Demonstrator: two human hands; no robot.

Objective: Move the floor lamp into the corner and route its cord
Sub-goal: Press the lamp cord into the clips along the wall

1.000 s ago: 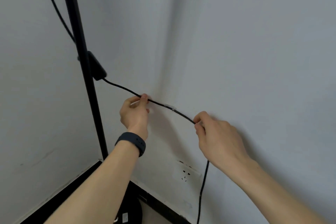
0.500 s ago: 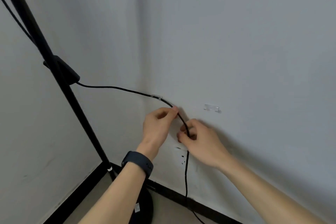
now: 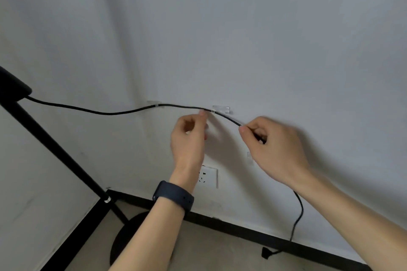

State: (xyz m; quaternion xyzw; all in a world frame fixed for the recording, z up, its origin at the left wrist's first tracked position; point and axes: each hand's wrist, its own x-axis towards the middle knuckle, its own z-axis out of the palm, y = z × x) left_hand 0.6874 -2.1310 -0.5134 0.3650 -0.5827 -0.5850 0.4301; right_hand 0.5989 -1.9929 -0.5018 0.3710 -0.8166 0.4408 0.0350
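The black floor lamp pole (image 3: 55,149) stands in the corner at the left, its round base (image 3: 127,233) on the floor. Its black cord (image 3: 105,112) runs from the inline switch (image 3: 13,89) along the wall through a clear clip (image 3: 156,104) to a second clear clip (image 3: 221,109). My left hand (image 3: 189,138) presses a fingertip on the cord right at the second clip. My right hand (image 3: 273,149) pinches the cord just right of that clip. Below my right arm the cord hangs down to its plug (image 3: 266,252) on the floor.
A white wall socket (image 3: 209,177) sits low on the wall behind my left wrist. A third clear clip (image 3: 249,156) shows beside my right hand. A black skirting board (image 3: 242,230) lines the wall foot. I wear a dark watch (image 3: 174,197).
The view swung right along the wall. Both hands moved right along the cord, from the first clip to the second, where the cord now lies.
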